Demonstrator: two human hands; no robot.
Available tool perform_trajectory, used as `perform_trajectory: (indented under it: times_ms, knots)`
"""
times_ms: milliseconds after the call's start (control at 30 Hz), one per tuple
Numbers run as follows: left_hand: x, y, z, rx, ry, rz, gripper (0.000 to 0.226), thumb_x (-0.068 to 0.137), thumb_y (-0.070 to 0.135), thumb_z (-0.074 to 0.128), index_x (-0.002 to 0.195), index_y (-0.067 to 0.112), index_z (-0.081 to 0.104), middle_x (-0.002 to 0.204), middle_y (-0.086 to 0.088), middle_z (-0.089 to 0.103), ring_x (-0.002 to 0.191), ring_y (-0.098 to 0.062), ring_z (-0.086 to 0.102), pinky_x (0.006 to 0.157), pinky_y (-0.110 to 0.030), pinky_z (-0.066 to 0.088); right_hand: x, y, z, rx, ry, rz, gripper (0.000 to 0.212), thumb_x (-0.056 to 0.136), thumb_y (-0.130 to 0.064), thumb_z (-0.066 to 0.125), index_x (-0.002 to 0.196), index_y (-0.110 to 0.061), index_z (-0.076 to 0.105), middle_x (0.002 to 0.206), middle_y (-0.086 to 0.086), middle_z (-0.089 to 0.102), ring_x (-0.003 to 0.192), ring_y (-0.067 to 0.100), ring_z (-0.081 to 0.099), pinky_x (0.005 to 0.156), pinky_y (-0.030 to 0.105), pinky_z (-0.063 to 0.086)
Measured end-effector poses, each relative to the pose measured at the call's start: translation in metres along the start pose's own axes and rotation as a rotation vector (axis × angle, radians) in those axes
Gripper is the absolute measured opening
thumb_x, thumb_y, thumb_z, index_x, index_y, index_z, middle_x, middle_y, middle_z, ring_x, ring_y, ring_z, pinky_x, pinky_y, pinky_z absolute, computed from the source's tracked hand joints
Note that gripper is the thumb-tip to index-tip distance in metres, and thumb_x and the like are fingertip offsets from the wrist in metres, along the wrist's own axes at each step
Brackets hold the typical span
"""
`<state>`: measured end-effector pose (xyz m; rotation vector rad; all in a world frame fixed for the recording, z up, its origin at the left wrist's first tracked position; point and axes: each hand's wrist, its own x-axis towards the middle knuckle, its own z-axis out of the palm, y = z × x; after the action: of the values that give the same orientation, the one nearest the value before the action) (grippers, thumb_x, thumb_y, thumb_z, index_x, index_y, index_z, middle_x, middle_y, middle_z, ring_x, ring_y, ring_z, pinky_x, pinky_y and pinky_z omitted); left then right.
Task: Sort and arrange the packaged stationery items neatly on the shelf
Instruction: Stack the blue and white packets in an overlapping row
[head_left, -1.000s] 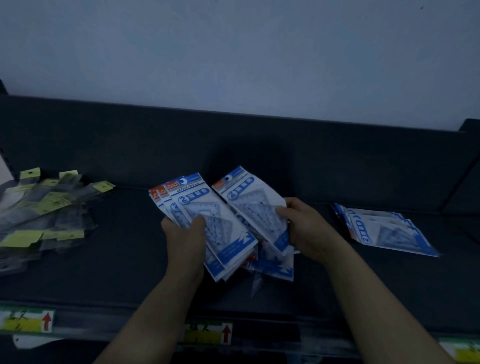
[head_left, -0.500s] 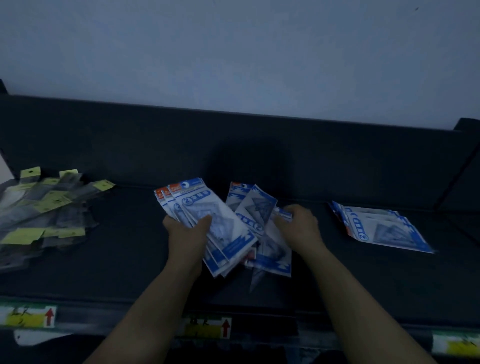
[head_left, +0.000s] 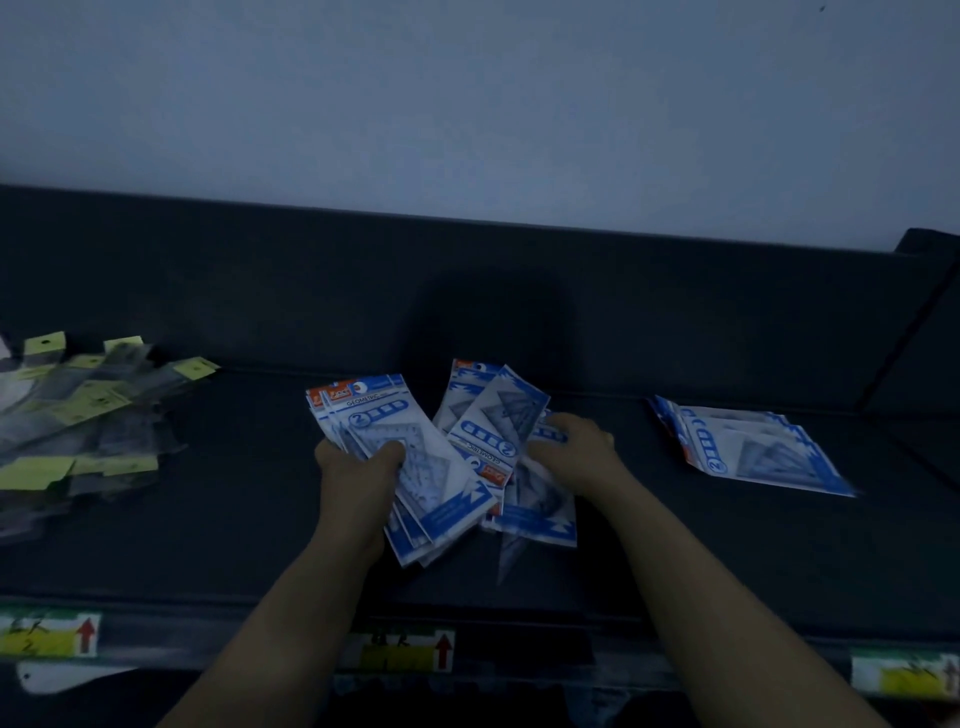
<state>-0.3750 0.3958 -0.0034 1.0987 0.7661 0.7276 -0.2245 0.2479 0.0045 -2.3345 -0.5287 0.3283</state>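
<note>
While left hand (head_left: 358, 480) pinches fanned geometric packets (head_left: 415, 467), slick fan may spill; right hand (head_left: 576, 452) fingers hidden in loose pile (head_left: 496, 431), centre frame: grip unclear.

On my remote feed from the head camera: the person's left hand (head_left: 358, 470) and right hand (head_left: 574, 447), both bare, with the left forearm (head_left: 291, 597) and right forearm (head_left: 727, 597) uncovered as far as the lower edge. Dim light blurs finer detail on fingers and wrists.
</note>
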Motion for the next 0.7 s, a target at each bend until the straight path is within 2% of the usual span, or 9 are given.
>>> perform_trajectory:
  times_ms: [133, 233, 267, 333, 433, 500, 567, 633, 700]
  knots:
    - [-0.003, 0.001, -0.005, -0.026, 0.053, 0.041, 0.042, 0.091, 0.004, 0.058, 0.123, 0.018, 0.034, 0.093, -0.001, 0.051, 0.078, -0.018, 0.057, 0.059, -0.030, 0.047, 0.003, -0.010, 0.007, -0.072, -0.066, -0.200, 0.054, 0.084, -0.032, 0.064, 0.135, -0.024, 0.050, 0.137, 0.002, 0.048, 0.128, 0.025, 0.042, 0.108, 0.042, 0.037]
    - [-0.003, 0.004, -0.010, -0.085, 0.106, 0.039, 0.047, 0.091, 0.005, 0.059, 0.127, 0.020, 0.033, 0.095, 0.000, 0.051, 0.089, -0.025, 0.060, 0.074, -0.044, 0.054, -0.001, -0.018, 0.006, -0.129, -0.135, -0.304, 0.037, 0.092, -0.022, 0.060, 0.124, -0.004, 0.058, 0.129, 0.009, 0.054, 0.116, 0.021, 0.051, 0.101, 0.036, 0.041]
    - [-0.003, 0.005, -0.011, -0.109, 0.123, 0.030, 0.047, 0.090, 0.005, 0.059, 0.127, 0.020, 0.033, 0.095, -0.001, 0.052, 0.091, -0.027, 0.060, 0.076, -0.046, 0.054, -0.003, -0.019, 0.005, -0.166, -0.118, -0.336, 0.035, 0.093, -0.026, 0.059, 0.120, -0.004, 0.061, 0.123, 0.009, 0.056, 0.113, 0.020, 0.052, 0.098, 0.035, 0.042]
    - [-0.004, 0.006, -0.013, -0.127, 0.146, 0.030, 0.044, 0.091, 0.005, 0.058, 0.124, 0.020, 0.034, 0.095, -0.003, 0.052, 0.088, -0.026, 0.060, 0.069, -0.040, 0.053, -0.005, -0.021, 0.005, -0.318, -0.060, -0.394, 0.037, 0.093, -0.038, 0.056, 0.116, -0.011, 0.065, 0.113, 0.006, 0.056, 0.108, 0.018, 0.051, 0.095, 0.033, 0.041]
    - [-0.005, 0.006, -0.013, -0.123, 0.155, 0.058, 0.039, 0.092, 0.006, 0.057, 0.118, 0.021, 0.033, 0.093, -0.002, 0.052, 0.083, -0.023, 0.059, 0.062, -0.033, 0.050, 0.005, -0.019, 0.007, -0.370, -0.124, -0.389, 0.033, 0.091, -0.041, 0.056, 0.119, -0.024, 0.062, 0.103, -0.002, 0.055, 0.104, 0.016, 0.053, 0.091, 0.029, 0.041]
    - [-0.006, 0.006, -0.013, -0.118, 0.159, 0.072, 0.040, 0.092, 0.006, 0.057, 0.121, 0.020, 0.034, 0.093, -0.001, 0.052, 0.080, -0.020, 0.059, 0.060, -0.031, 0.049, 0.017, -0.017, 0.006, -0.330, -0.120, -0.386, 0.034, 0.087, -0.033, 0.061, 0.122, -0.030, 0.060, 0.123, 0.000, 0.051, 0.121, 0.020, 0.043, 0.099, 0.032, 0.039]
    - [-0.006, 0.006, -0.013, -0.106, 0.164, 0.076, 0.043, 0.092, 0.006, 0.057, 0.127, 0.017, 0.034, 0.093, 0.000, 0.051, 0.080, -0.019, 0.058, 0.060, -0.031, 0.048, 0.027, -0.016, 0.003, -0.312, -0.145, -0.404, 0.047, 0.085, -0.026, 0.065, 0.131, -0.029, 0.053, 0.151, 0.000, 0.027, 0.141, 0.021, 0.020, 0.114, 0.038, 0.025]
    - [-0.006, 0.006, -0.013, -0.105, 0.164, 0.070, 0.047, 0.092, 0.007, 0.058, 0.131, 0.016, 0.034, 0.094, 0.000, 0.052, 0.082, -0.020, 0.058, 0.063, -0.033, 0.049, 0.034, -0.019, 0.002, -0.264, -0.260, -0.391, 0.068, 0.085, -0.020, 0.065, 0.145, -0.026, 0.034, 0.159, -0.003, 0.009, 0.146, 0.015, 0.007, 0.119, 0.035, 0.016]
    - [-0.006, 0.006, -0.013, -0.109, 0.160, 0.063, 0.048, 0.091, 0.007, 0.058, 0.132, 0.016, 0.034, 0.094, 0.000, 0.053, 0.083, -0.021, 0.059, 0.064, -0.034, 0.050, 0.041, -0.023, 0.006, -0.243, -0.342, -0.367, 0.078, 0.085, -0.022, 0.065, 0.149, -0.029, 0.023, 0.160, -0.005, 0.007, 0.147, 0.013, 0.005, 0.119, 0.035, 0.014]
